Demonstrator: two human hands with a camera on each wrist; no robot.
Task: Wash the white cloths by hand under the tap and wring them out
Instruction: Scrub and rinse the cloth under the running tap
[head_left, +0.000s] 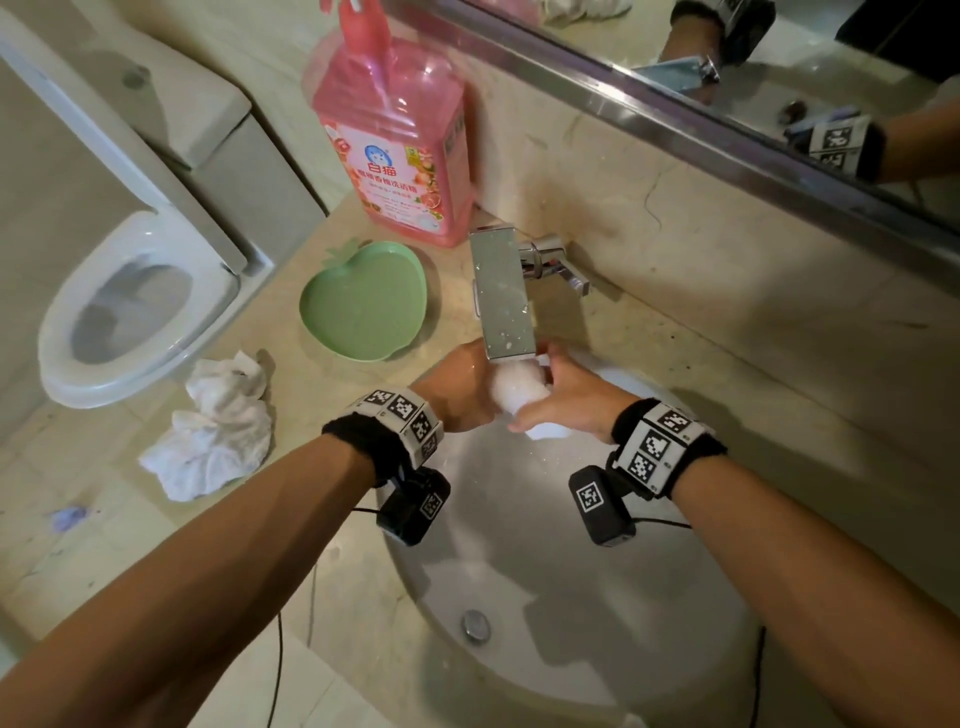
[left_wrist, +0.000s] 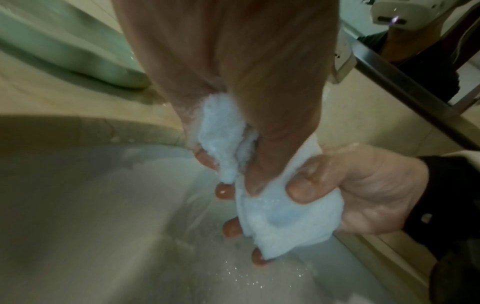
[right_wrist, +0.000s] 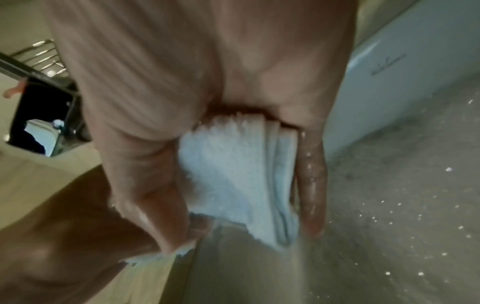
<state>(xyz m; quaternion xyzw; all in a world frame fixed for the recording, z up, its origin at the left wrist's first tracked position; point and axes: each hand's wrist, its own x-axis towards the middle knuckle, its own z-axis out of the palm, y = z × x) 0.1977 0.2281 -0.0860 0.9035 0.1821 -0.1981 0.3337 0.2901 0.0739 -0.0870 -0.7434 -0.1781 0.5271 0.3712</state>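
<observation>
1. White wet cloth (head_left: 517, 387) is bunched up right under the chrome tap spout (head_left: 503, 291), which hides its top part.
2. Left hand (head_left: 457, 389) and right hand (head_left: 566, 397) both grip it over the sink basin (head_left: 571, 597).
3. Another crumpled white cloth (head_left: 213, 423) sits on the counter, near a green dish (head_left: 363, 301).
4. Wrist views are blurry, fingers mostly hidden.

Beige countertop (head_left: 322, 597), pink soap btl (head_left: 395, 150), green dish (head_left: 363, 301), crumpled white cloths (head_left: 213, 431)
</observation>
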